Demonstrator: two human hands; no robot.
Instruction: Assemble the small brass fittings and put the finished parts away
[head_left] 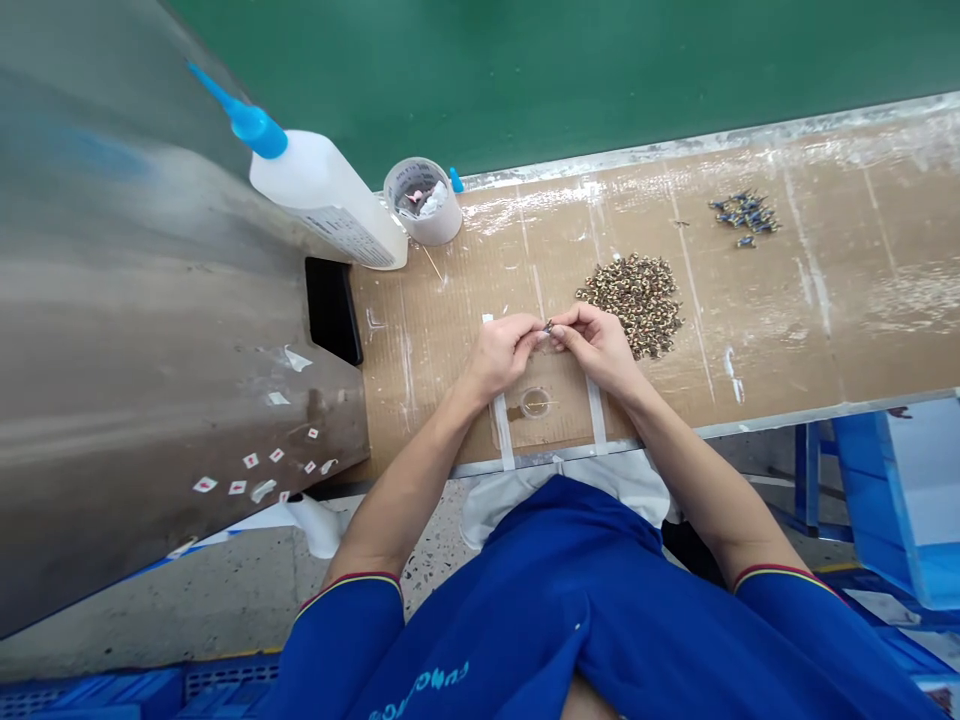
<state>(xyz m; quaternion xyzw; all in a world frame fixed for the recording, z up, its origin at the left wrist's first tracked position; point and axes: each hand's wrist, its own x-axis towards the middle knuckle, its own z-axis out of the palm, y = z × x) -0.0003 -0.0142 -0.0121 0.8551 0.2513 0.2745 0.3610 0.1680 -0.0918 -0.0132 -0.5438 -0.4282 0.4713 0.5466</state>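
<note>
My left hand (504, 352) and my right hand (600, 345) meet above the cardboard-covered bench, fingertips pinched together. Between them is a small dark metal part (548, 326), mostly hidden by the fingers; its exact kind is too small to make out. Just right of my right hand lies a heap of small brass-and-dark metal parts (636, 300). Below the hands, a small round clear dish (535, 403) with a thin stick across it rests on a taped cardboard piece (570, 425). Farther right sits a small cluster of bluish metal parts (748, 215).
A white bottle with a blue nozzle (330, 190) stands at the back left beside a round tub (424, 205) holding scraps. A black phone (334, 310) lies against the metal panel (187, 330), which bears small stickers. Blue crates (877, 500) stand at lower right.
</note>
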